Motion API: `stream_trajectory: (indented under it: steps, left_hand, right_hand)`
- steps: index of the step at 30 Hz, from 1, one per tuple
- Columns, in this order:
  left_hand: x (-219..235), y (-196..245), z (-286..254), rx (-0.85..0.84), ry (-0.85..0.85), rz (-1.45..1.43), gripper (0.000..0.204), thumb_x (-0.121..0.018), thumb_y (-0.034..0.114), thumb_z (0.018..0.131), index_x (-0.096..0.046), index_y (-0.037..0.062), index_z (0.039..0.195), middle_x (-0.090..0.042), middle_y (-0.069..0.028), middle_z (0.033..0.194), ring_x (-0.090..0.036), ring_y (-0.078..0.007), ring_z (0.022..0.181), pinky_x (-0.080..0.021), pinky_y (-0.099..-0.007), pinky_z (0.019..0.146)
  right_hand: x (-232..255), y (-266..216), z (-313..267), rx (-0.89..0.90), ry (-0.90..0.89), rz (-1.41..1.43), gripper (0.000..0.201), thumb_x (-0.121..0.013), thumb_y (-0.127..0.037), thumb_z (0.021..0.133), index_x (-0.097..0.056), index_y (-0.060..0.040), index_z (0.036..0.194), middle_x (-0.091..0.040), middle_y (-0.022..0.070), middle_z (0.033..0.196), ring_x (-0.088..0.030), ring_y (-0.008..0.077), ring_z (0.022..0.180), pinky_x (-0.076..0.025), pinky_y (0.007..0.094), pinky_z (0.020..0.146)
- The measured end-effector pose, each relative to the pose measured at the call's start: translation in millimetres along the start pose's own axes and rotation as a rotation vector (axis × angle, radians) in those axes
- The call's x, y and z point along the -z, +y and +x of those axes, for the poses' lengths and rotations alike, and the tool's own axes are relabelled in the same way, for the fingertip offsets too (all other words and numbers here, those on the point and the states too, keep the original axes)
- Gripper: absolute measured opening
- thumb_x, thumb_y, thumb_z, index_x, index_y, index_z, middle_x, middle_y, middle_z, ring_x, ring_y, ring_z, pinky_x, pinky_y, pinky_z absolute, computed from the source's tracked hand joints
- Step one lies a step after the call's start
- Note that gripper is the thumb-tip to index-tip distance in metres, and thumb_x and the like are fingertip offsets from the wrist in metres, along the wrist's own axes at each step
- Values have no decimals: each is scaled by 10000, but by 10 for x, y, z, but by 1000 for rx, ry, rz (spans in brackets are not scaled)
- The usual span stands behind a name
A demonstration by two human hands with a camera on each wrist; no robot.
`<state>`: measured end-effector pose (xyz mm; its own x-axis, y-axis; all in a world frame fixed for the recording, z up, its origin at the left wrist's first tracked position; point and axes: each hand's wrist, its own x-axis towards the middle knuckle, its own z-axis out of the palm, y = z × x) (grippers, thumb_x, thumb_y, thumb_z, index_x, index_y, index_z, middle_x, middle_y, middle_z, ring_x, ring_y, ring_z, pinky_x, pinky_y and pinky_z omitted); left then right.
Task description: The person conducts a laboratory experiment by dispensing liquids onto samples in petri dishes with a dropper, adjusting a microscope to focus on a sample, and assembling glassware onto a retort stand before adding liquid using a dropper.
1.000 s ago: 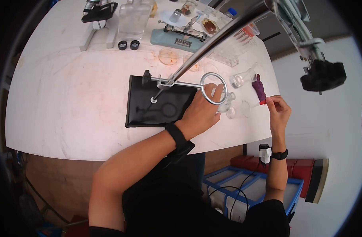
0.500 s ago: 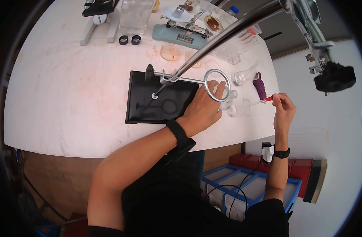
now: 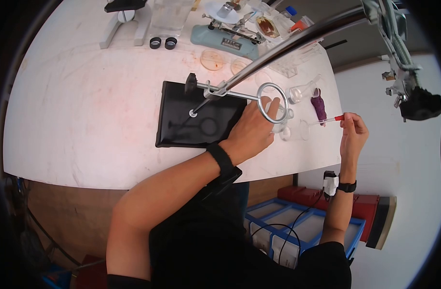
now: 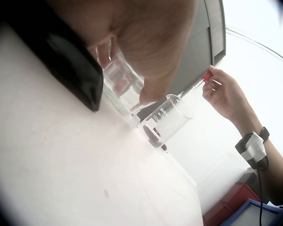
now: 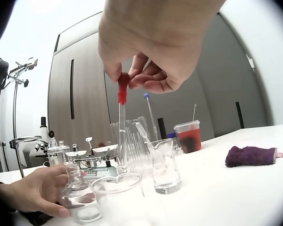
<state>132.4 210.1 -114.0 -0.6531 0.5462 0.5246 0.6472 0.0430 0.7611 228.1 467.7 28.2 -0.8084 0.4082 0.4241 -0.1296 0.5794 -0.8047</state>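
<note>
In the right wrist view, my right hand [image 3: 354,137] pinches the red rubber bulb of a glass dropper [image 5: 123,94], whose tube points down close over a clear beaker [image 5: 140,188]. The left wrist view shows this beaker [image 4: 172,122] standing upright near the table edge. My left hand [image 3: 249,130] has its thumb and fingers around a clear glass bottle [image 5: 82,202] with a narrow neck and clear liquid inside. That bottle stands on the table just beside the beaker. A metal ring [image 3: 272,119] on a stand hangs over the left hand in the head view.
The stand's black base [image 3: 179,132] lies left of my left hand. Beyond the beaker are a conical glass vessel [image 5: 166,174] and a purple cloth [image 5: 250,157]. Farther back stand a teal balance [image 3: 208,37], petri dishes [image 3: 212,60] and a test tube rack [image 3: 290,72].
My right hand has moved up and to the right with the dropper, and more of its glass tube shows. The left hand stays on the bottle. The head view has shifted slightly.
</note>
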Motion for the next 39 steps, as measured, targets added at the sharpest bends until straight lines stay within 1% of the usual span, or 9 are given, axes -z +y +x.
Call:
stream_trajectory:
  steps: [7, 8, 10, 12, 14, 17, 18, 32, 39]
  left_hand:
    - [-41, -18, -4, -14, 26, -24, 697, -703, 33, 706, -419, -75, 1334, -484, -217, 1213, -474, -395, 1162, -413, -459, 1006]
    - [-56, -37, 5, -19, 47, 2, 697, -703, 33, 706, -419, -75, 1334, -484, -217, 1213, -474, -395, 1162, -413, -459, 1006]
    - [-60, -25, -4, -71, 112, -25, 650, -648, -34, 695, -428, -89, 1304, -509, -254, 1153, -512, -423, 1049, -426, -476, 926]
    - [-64, -19, -11, -74, 139, -28, 642, -632, -46, 692, -429, -93, 1300, -512, -259, 1148, -505, -427, 1061, -415, -484, 944]
    - [-45, -4, -9, -85, 144, -29, 635, -627, -45, 696, -430, -96, 1298, -517, -264, 1132, -501, -426, 1066, -403, -490, 959]
    - [-48, 19, -19, -63, 161, -44, 613, -610, -65, 694, -437, -101, 1281, -518, -272, 1105, -492, -424, 1066, -393, -495, 958]
    - [-44, 27, -23, -46, 157, -52, 603, -603, -75, 693, -439, -103, 1273, -517, -275, 1096, -489, -424, 1064, -392, -495, 955]
    - [-217, -57, -25, 4, 124, -35, 681, -541, -62, 740, -354, -124, 1392, -472, -330, 1292, -459, -468, 1222, -375, -525, 1049]
    - [-299, -95, -32, -19, 126, 70, 665, -602, -24, 746, -399, -124, 1371, -590, -222, 1011, -567, -364, 973, -422, -501, 922]
  right_hand:
    - [-243, -254, 416, 82, 148, 255, 138, -611, -66, 971, -670, 57, 992, -613, 56, 846, -534, 126, 771, -439, 292, 772]
    - [-159, -248, 581, 152, 66, -1, 124, -604, -67, 976, -671, 32, 1009, -608, 47, 840, -528, 129, 763, -454, 301, 797]
    - [-213, -356, 976, 30, -221, 367, 129, -602, -82, 980, -669, 4, 1050, -635, 49, 888, -564, 134, 805, -470, 310, 847]
    - [-656, -452, 1169, 295, -236, 223, 194, -651, -115, 951, -655, -10, 1114, -679, 79, 1082, -628, 161, 990, -480, 324, 921]
    - [-801, -138, 1788, 188, -174, 211, 230, -679, -176, 927, -698, 31, 1027, -655, 44, 875, -601, 78, 779, -483, 215, 669]
    - [-1922, -1061, 1585, 359, -136, 390, 175, -715, -156, 919, -731, 13, 961, -644, 16, 755, -537, 47, 640, -424, 218, 544]
    - [-2014, -1108, 1740, 160, -180, 386, 162, -695, -127, 927, -710, -1, 1028, -670, 40, 895, -570, 100, 788, -455, 239, 786]
    - [-3480, -1380, 2239, 339, -289, 291, 213, -797, -195, 842, -740, 8, 865, -675, 18, 759, -539, 77, 677, -420, 216, 641]
    - [-3681, -1280, 2191, 421, -335, 115, 193, -772, -174, 865, -746, 17, 874, -656, 4, 713, -520, 56, 632, -386, 209, 574]
